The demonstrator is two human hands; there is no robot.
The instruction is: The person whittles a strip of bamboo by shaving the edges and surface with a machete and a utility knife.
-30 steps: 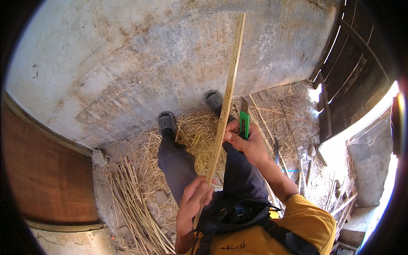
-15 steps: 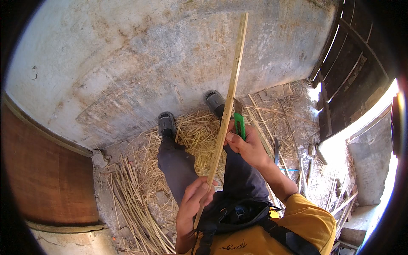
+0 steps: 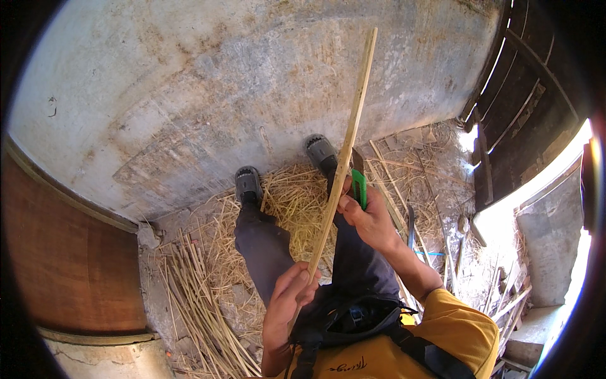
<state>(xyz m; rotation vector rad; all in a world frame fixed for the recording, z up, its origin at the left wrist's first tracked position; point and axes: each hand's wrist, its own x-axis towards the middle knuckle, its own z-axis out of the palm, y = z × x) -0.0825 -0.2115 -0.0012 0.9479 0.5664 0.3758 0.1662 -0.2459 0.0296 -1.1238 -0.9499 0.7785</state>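
Holding a long wooden strip (image 3: 341,170) near its lower end in the closed left hand (image 3: 289,295), with it slanting up before the wall (image 3: 221,82). Gripping a green knife (image 3: 359,188) in the curled right hand (image 3: 372,221), just beside the strip's middle. Surrounded below by loose straw (image 3: 297,218), with thin sticks (image 3: 201,303) piled to the left.

Rough workshop, seemingly: shavings (image 3: 295,211) strewn over floor (image 3: 151,273), piled strips (image 3: 201,298), stained wall (image 3: 246,88), green cutter (image 3: 359,188).

Room left of strip (image 3: 360,95), wall (image 3: 252,82) ahead
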